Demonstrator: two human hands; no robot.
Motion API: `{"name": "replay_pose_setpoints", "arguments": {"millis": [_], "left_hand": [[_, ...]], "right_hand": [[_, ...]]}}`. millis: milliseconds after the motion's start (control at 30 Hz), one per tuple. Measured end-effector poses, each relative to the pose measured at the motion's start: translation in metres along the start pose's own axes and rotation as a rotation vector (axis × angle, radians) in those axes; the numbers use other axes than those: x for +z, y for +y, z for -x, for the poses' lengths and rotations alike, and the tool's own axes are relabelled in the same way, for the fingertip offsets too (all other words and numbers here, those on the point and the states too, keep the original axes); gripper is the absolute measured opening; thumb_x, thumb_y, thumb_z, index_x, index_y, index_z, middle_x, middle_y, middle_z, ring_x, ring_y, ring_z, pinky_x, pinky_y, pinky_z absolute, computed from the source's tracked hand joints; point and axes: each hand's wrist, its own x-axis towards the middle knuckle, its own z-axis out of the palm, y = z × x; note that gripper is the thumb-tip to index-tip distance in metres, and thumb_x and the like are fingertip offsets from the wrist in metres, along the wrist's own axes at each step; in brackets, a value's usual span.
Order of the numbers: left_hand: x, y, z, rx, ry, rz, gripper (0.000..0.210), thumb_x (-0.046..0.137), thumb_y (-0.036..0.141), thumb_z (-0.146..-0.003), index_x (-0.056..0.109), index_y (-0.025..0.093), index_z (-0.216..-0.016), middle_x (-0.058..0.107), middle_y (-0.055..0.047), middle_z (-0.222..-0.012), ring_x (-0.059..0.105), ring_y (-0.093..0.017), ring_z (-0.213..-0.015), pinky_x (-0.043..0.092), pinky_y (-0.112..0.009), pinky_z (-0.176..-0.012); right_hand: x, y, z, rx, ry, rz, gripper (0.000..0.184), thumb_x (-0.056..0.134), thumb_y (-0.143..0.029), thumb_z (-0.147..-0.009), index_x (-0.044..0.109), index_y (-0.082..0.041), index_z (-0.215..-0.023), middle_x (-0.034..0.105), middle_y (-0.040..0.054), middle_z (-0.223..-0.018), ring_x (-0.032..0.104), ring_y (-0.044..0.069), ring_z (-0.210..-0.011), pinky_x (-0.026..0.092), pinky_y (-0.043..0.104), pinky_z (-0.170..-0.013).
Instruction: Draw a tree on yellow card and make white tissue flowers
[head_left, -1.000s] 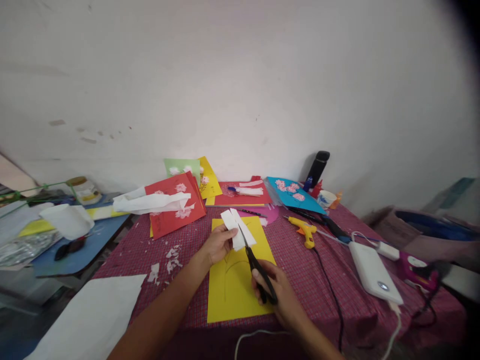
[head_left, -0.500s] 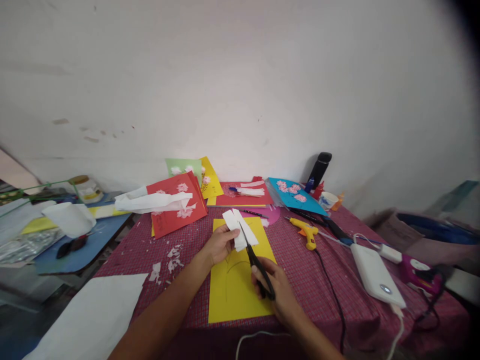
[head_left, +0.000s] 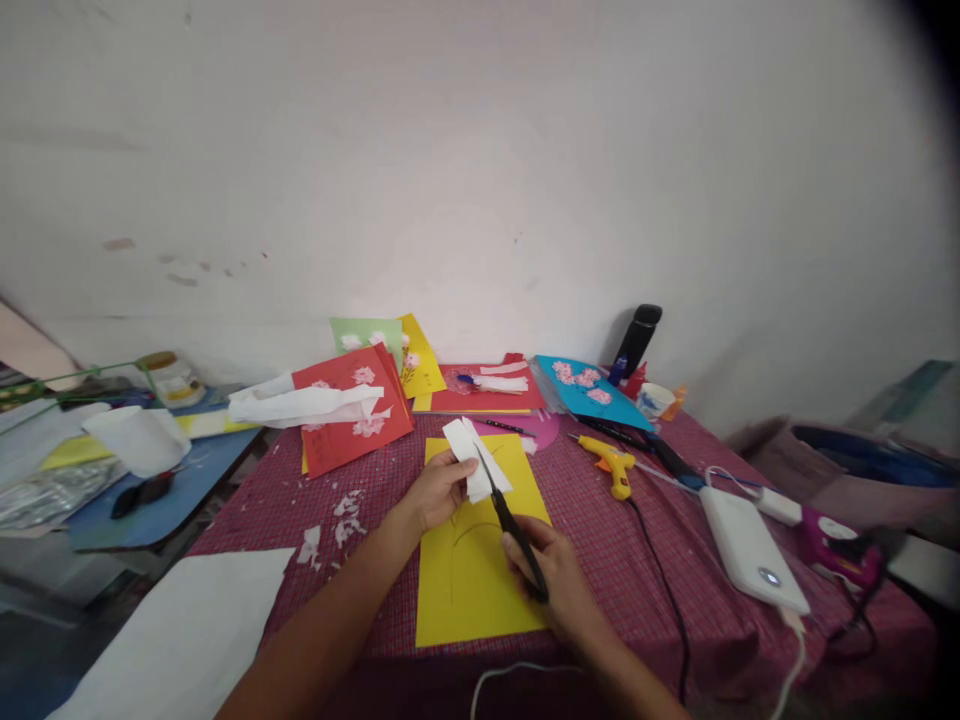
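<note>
With grip clamped, left hand (head_left: 444,487) on white paper (head_left: 480,482) over yellow card (head_left: 480,592), right hand (head_left: 553,568) round scissors (head_left: 508,519), squeezed the handles (head_left: 537,582) closer together than a moment earlier, apparently carrying the cut onward.

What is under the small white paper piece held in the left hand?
Partly visible beneath: the rectangular yellow paper sheet, with thin dark drawn lines. Whatever sits directly behind the small white paper piece, left hand and black-handled scissors is covered.
</note>
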Motion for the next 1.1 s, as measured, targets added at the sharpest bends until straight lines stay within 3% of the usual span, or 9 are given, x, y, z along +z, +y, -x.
{"name": "replay_pose_setpoints", "arguments": {"millis": [667, 1100], "left_hand": [[0.005, 0.001, 0.004, -0.039, -0.038, -0.054, 0.036, 0.082, 0.024, -0.066, 0.068, 0.008, -0.095, 0.07, -0.009, -0.083, 0.061, -0.011, -0.06, 0.043, -0.022, -0.053], [0.006, 0.002, 0.006, -0.031, -0.04, -0.051, 0.037, 0.083, 0.026, -0.064, 0.068, 0.008, -0.092, 0.069, -0.006, -0.077, 0.06, -0.011, -0.057, 0.045, -0.023, -0.054]], "right_hand": [[0.004, -0.003, 0.0, -0.066, -0.101, -0.144, 0.042, 0.07, -0.049, -0.076, 0.06, -0.016, -0.098, 0.055, -0.0019, -0.062, 0.046, 0.01, -0.046, 0.038, 0.022, -0.042], [0.006, 0.007, -0.003, -0.09, -0.036, -0.128, 0.035, 0.069, -0.046, -0.078, 0.062, -0.015, -0.092, 0.05, -0.0044, -0.059, 0.041, 0.006, -0.041, 0.033, 0.018, -0.036]]}}
